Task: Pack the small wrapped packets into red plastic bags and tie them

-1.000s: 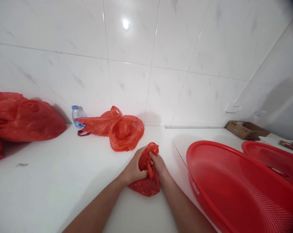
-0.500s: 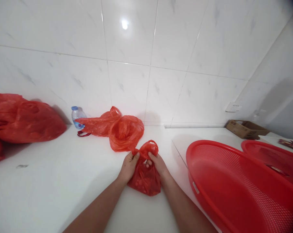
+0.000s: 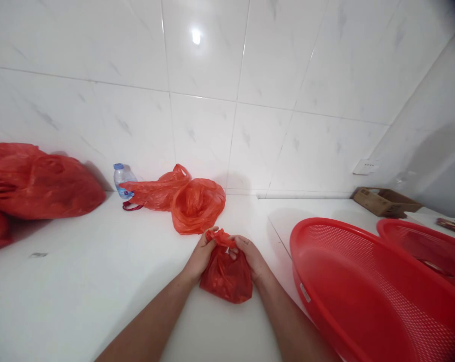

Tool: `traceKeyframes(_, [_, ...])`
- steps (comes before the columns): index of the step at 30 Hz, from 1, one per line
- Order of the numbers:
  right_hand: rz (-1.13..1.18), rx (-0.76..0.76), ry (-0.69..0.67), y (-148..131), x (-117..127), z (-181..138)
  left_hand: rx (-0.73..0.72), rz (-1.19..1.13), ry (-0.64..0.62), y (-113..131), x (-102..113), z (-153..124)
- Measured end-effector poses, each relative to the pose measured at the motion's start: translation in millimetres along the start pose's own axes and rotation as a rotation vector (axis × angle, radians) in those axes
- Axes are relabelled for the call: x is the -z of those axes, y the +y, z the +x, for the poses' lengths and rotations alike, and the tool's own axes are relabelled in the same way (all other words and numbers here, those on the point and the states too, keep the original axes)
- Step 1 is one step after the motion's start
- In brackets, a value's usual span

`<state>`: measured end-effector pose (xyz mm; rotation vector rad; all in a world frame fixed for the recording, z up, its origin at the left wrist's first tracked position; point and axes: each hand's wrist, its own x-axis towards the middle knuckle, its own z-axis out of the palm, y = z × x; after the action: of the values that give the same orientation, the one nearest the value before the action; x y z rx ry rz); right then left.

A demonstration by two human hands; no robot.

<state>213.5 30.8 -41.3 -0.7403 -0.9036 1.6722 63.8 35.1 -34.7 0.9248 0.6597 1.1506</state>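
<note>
A small red plastic bag (image 3: 228, 278) with something lumpy inside rests on the white table at the centre; its contents cannot be made out through the film. My left hand (image 3: 203, 254) grips the left side of its gathered top, thumb and fingers pinched together. On the other side, my right hand (image 3: 248, 255) pinches the bag's top and a handle between bent fingers. Just beyond my hands lies an open, crumpled red plastic bag (image 3: 199, 206), with a flattened red bag (image 3: 155, 192) beside it.
A large red plastic basket (image 3: 357, 281) stands at the right, a second red basket (image 3: 431, 246) behind it. Near the wall are a clear water bottle (image 3: 122, 179) with a blue cap and a cardboard box (image 3: 385, 202). Bulky red bags (image 3: 57, 188) occupy the far left.
The bag's top has been folded down and gathered; the handle loop that stood up is now tucked under my right fingers. My right hand has turned inward over it.
</note>
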Motion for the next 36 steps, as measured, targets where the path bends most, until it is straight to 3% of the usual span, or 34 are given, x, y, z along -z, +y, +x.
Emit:
traceKeyframes(7, [-0.169,0.077,0.029,-0.2,4.2,1.0,0.009,0.065,0.001,1.1,1.2,0.9])
traceKeyframes(13, [-0.649,0.28,0.279,8.0,2.7,5.1,-0.046,0.124,0.027,-2.9,2.6,0.9])
traceKeyframes(16, [-0.76,0.361,0.359,8.6,3.0,2.9,-0.079,0.193,0.007,-3.1,1.7,-0.2])
traceKeyframes(25, [-0.585,0.315,0.314,4.8,4.8,3.3,-0.123,0.37,-0.03,-0.1,-0.3,-3.1])
traceKeyframes(31, [-0.368,0.199,0.222,6.6,17.7,11.8,-0.329,0.59,-0.075,0.7,-4.3,-8.8])
traceKeyframes(36, [0.03,0.107,0.078,-2.9,17.3,8.1,-0.528,0.765,0.048,-0.9,6.0,-19.5])
